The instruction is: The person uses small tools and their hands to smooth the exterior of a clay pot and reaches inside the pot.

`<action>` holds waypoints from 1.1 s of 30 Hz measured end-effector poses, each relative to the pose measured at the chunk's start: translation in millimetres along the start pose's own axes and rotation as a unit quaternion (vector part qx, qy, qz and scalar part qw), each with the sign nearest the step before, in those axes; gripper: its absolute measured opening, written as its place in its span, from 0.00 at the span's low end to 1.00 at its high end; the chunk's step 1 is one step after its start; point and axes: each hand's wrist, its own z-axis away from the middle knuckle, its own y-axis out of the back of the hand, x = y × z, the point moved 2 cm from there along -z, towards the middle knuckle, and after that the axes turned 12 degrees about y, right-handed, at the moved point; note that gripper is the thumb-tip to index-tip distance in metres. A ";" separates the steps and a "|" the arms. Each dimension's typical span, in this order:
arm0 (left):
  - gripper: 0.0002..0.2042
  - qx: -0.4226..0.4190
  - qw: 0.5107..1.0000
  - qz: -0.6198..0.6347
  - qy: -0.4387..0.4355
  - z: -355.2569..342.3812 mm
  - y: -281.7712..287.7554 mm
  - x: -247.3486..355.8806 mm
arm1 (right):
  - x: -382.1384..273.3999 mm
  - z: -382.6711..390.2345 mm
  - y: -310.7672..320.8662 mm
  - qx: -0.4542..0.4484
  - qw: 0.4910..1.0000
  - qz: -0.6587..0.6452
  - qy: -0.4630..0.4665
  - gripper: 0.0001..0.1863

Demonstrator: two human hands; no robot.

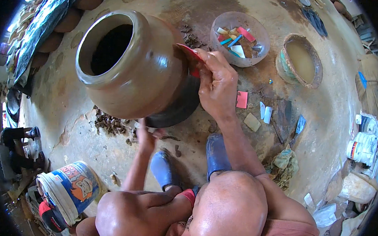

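Note:
A large round clay pot (157, 73), wet and grey-brown, leans to the left with its wide mouth (111, 48) facing up and left. It rests on a dark, rounded support (176, 106). My right hand (219, 83) is closed on a thin red scraper (191, 53), its edge against the pot's right side. Below the pot, my left hand (148, 137) is at the lower edge of the dark support. Its fingers are partly hidden there, so how they are bent does not show.
A clear plastic bowl (262, 53) holds several coloured scraper pieces. Right of it stands a tub of murky water (300, 62). A red square piece (242, 99), pale pieces and a rag (283, 165) lie on the floor. A bucket (70, 188) stands at lower left; clay scraps (110, 124) lie nearby.

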 end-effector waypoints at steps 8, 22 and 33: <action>0.38 0.133 0.986 0.021 -0.097 -30.1 16.0 -21.5 | -8.0 4.3 -2.2 -0.013 1.000 0.025 0.011 0.19; 0.33 0.118 0.988 0.034 -0.097 -9.4 -21.1 -29.1 | -9.9 10.2 4.7 -0.025 0.997 0.068 0.024 0.20; 0.30 0.147 0.951 -0.119 -0.243 -34.1 44.8 67.9 | -24.0 6.3 -11.9 -0.030 0.998 0.043 0.016 0.24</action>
